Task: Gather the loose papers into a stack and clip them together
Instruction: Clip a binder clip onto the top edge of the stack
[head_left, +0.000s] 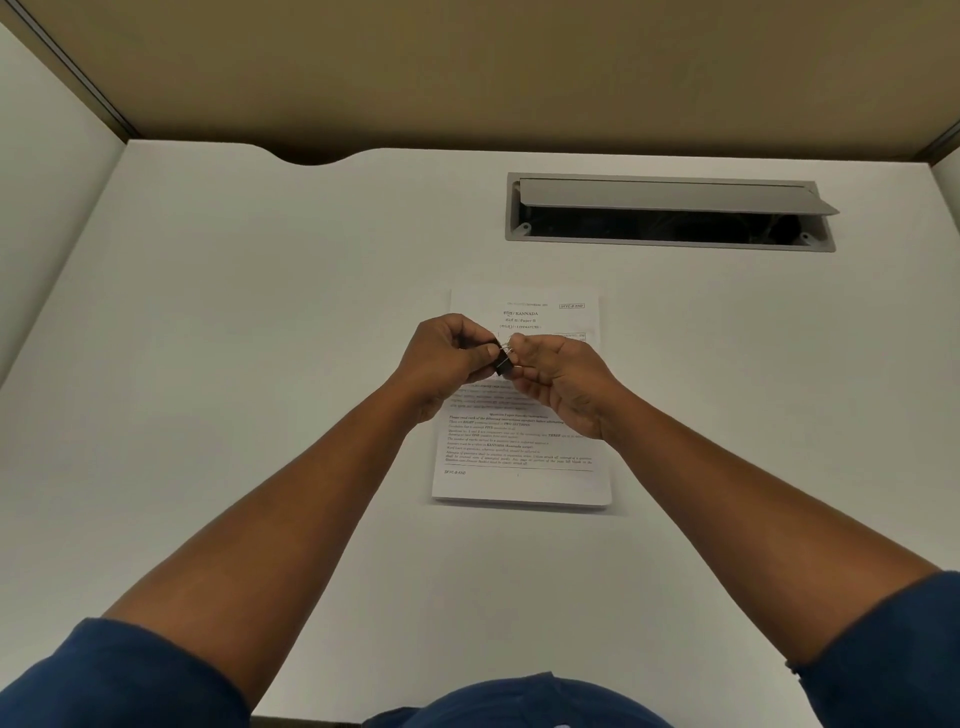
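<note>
A squared-up stack of printed papers (519, 478) lies flat on the white desk (260, 312), right of centre. Above its upper half both hands meet around a small black binder clip (503, 361) with silver wire handles. My left hand (447, 358) pinches the clip's black body between thumb and fingers. My right hand (563, 379) pinches the wire handles on the clip's right side. The clip is held in the air, apart from the papers. My hands hide the middle of the top sheet.
A grey cable hatch (670, 213) with its lid propped open is set into the desk at the back right. White partition walls stand at left (52, 182) and right, a tan panel (467, 67) behind. The desk's back edge has a curved cutout (311, 158).
</note>
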